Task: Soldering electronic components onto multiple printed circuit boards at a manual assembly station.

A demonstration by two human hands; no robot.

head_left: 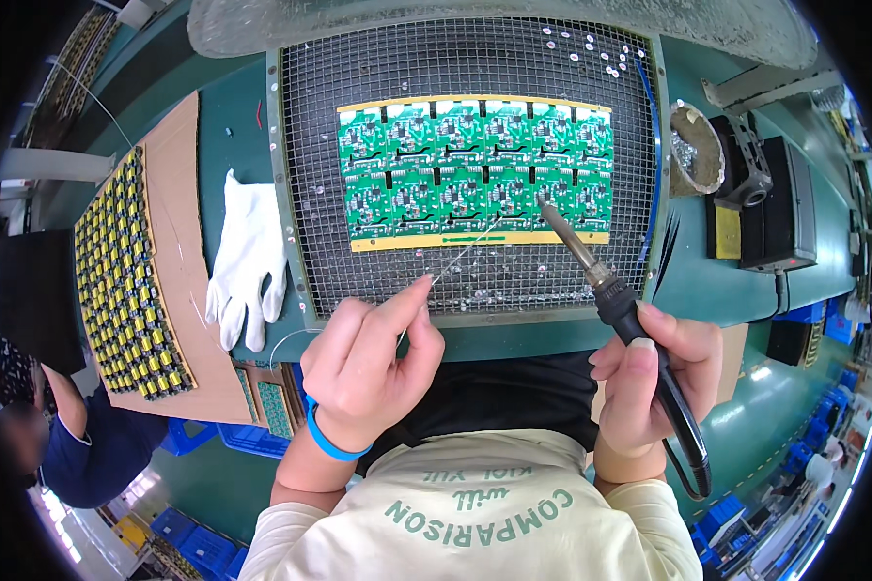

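My left hand [366, 363], with a blue band at the wrist, pinches a thin length of solder wire [463, 254] that slants up to the lower row of a green circuit board panel [475, 174]. Held like a pen in my right hand [659, 378] is a black-handled soldering iron [618, 300]. Its tip reaches the lower row too, right of the wire's end; whether it touches the board I cannot tell. The panel carries two rows of like boards between yellowish edge strips and lies flat on a metal mesh tray [320, 281].
A white glove [247, 257] lies left of the tray, beside cardboard [179, 184] bearing rows of yellow-topped components [131, 281]. Small white pieces [610, 70] dot the mesh at far right. A round pot [696, 150], an iron stand [746, 165] and a black box [780, 203] stand right.
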